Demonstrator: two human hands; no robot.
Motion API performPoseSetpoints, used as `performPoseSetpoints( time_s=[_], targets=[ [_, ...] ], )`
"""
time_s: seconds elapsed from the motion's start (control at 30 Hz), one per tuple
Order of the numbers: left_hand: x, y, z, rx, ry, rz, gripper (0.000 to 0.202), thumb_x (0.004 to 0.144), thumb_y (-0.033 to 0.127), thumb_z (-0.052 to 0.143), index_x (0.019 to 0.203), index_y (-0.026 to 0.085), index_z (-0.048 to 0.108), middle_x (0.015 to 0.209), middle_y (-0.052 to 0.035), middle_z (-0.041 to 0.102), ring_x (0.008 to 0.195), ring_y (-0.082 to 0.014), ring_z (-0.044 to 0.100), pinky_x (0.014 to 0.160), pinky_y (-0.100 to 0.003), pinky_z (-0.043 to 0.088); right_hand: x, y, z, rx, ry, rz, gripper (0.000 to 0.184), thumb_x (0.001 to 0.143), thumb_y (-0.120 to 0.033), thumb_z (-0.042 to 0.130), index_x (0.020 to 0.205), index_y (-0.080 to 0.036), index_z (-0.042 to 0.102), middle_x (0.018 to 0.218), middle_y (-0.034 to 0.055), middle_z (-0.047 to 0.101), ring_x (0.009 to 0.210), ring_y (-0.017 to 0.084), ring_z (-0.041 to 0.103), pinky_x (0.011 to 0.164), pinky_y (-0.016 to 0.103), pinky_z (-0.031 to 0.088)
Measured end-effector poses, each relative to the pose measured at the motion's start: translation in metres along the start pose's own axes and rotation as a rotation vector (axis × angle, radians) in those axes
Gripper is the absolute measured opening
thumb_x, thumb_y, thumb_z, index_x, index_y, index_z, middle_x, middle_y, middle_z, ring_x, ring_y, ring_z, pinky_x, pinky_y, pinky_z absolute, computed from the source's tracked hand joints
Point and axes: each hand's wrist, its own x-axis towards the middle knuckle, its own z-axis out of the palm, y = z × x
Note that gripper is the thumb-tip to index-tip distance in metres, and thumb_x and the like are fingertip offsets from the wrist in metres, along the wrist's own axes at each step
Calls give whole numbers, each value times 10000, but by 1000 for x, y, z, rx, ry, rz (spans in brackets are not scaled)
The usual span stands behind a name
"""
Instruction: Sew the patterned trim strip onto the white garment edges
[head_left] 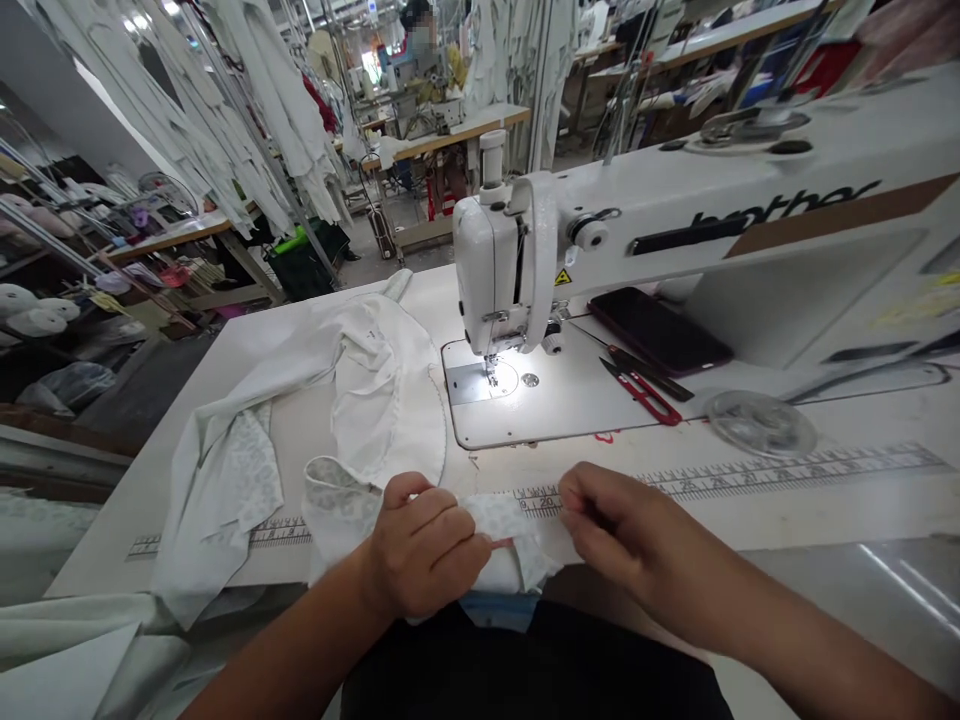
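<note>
My left hand (424,548) is closed, pinching a narrow white patterned fabric piece (510,530) at the table's near edge. My right hand (619,530) is closed too, gripping the same piece from its right end. The fabric piece stretches between both hands above a printed ruler strip (750,475). A larger white garment (352,400) lies spread to the left, joined to the held piece. The white sewing machine (525,250) stands behind, its needle lit over the metal plate (480,380).
Red thread snips (643,392) and a dark phone (658,330) lie on the machine bed. A clear round disc (759,422) sits to the right. Hanging white garments (247,110) and other worktables fill the back, where another person sits far off.
</note>
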Motion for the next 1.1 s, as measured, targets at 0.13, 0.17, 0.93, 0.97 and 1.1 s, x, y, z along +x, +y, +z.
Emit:
performPoseSetpoints(
  time_s=[0.13,0.17,0.93,0.97,1.1],
  targets=[
    [1,0,0,-16,0,6,205,836,75,601,660,167,551,566,40,552,591,-108,530,684,-314,364,-6,1,-4,-5,30,-47,168,871,-245,468,714,-227,409,635,-17,509,567,134,438,496,255,360],
    [1,0,0,-15,4,6,211,847,74,585,660,165,551,566,37,554,592,-109,530,689,-317,363,-7,0,-6,-5,35,-52,166,877,-249,468,720,-228,420,642,-14,516,573,136,446,500,258,368],
    [-1,-1,-2,-67,-13,4,195,826,36,563,678,164,568,597,27,570,632,-119,528,679,-316,378,-2,-10,1,-436,75,-433,143,807,-53,560,773,-188,595,785,57,616,765,229,557,597,349,464],
    [-1,-1,-1,-74,-16,-6,184,833,53,577,686,165,571,603,28,572,634,-118,526,685,-316,380,-3,-8,-1,-428,87,-452,131,817,-68,561,765,-187,578,770,54,606,751,224,546,585,344,452],
    [-2,-3,5,-98,-64,-85,76,850,169,647,780,176,618,603,37,556,627,-119,504,705,-322,374,-9,-7,-1,-193,148,-520,133,876,-91,505,844,-214,543,911,48,631,833,194,556,676,325,460]
  ],
)
